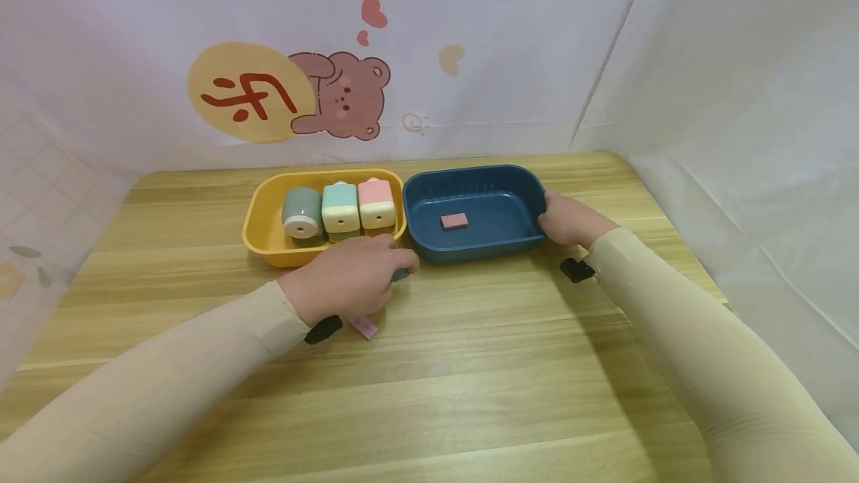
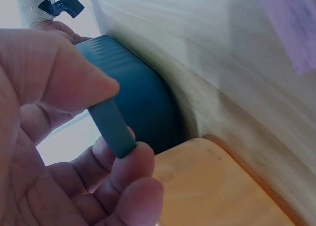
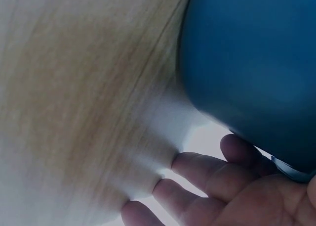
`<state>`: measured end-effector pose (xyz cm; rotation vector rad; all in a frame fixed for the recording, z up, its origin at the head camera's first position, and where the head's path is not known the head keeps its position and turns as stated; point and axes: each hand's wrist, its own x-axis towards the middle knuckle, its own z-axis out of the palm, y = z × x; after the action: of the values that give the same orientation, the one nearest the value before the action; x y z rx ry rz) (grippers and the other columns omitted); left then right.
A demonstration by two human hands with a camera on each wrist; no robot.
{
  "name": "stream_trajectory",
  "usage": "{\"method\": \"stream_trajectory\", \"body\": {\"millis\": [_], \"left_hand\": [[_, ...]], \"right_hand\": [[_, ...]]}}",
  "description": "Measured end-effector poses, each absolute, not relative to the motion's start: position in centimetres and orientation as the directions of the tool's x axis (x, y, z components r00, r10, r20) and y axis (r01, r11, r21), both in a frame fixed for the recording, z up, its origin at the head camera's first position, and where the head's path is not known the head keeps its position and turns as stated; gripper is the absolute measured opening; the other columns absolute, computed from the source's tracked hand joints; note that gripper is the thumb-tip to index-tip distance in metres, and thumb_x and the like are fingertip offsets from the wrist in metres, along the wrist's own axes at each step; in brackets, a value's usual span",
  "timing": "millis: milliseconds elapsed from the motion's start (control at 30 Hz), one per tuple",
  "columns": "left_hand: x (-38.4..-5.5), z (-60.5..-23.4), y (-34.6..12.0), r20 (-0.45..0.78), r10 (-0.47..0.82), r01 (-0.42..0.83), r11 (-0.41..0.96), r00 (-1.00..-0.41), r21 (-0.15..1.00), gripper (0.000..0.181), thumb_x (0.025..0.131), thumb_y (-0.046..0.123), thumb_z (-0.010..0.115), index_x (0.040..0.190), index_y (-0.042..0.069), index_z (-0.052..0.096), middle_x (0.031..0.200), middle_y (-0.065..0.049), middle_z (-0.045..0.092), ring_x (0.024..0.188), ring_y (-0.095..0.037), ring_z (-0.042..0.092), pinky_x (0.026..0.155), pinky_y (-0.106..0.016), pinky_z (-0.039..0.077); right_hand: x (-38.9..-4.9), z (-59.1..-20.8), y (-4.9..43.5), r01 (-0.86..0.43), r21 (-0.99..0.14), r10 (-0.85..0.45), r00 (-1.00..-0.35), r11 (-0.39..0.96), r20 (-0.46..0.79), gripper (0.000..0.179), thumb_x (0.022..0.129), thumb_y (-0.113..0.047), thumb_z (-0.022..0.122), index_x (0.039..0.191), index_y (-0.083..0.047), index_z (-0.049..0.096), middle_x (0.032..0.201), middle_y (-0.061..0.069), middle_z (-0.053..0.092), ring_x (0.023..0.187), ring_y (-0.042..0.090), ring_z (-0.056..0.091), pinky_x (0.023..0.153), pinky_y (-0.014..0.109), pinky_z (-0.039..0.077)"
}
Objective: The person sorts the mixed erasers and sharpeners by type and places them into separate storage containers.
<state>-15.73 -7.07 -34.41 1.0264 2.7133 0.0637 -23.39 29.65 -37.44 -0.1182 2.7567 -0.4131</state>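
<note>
One block [image 2: 112,128] my left hand [image 1: 349,274] is pinching endwise. My right hand [image 1: 570,218] is gripping the bin [image 1: 499,207], probably steadying it.

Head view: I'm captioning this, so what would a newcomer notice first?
The bright yellow tray, holding three pastel objects, probably draws the eye first, left of the blue tray with a pink block inside. In front of them, the left hand pinches a small bluish block.
</note>
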Motion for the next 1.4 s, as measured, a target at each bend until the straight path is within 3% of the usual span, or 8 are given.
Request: {"method": "stream_trajectory", "body": {"millis": [467, 1400], "left_hand": [[-15.8, -34.4, -6.74, -0.217, 0.658, 0.645, 0.752, -0.721, 0.134, 0.037, 0.097, 0.016, 0.067, 0.133, 0.026, 0.067, 0.114, -0.002, 0.064, 0.097, -0.019, 0.058, 0.089, -0.038, 0.055], [-16.36, -35.17, -6.35, -0.227, 0.648, 0.643, 0.759, -0.727, 0.106, 0.039, 0.096, 0.014, 0.065, 0.132, 0.028, 0.066, 0.114, -0.004, 0.064, 0.096, -0.021, 0.058, 0.088, -0.038, 0.055]], "right_hand": [[-23.37, -37.45, 29.73, -0.024, -0.302, -0.127, -0.936, 0.953, -0.328, 0.063, 0.103, -0.014, 0.035, 0.154, 0.02, 0.02, 0.156, 0.044, 0.035, 0.144, 0.053, 0.043, 0.122, 0.063, 0.033], [-23.46, -37.67, 29.88, 0.0, -0.329, -0.12, -0.93, 0.944, -0.346, 0.063, 0.104, -0.015, 0.033, 0.155, 0.018, 0.018, 0.158, 0.042, 0.033, 0.145, 0.052, 0.042, 0.122, 0.063, 0.033]]}}
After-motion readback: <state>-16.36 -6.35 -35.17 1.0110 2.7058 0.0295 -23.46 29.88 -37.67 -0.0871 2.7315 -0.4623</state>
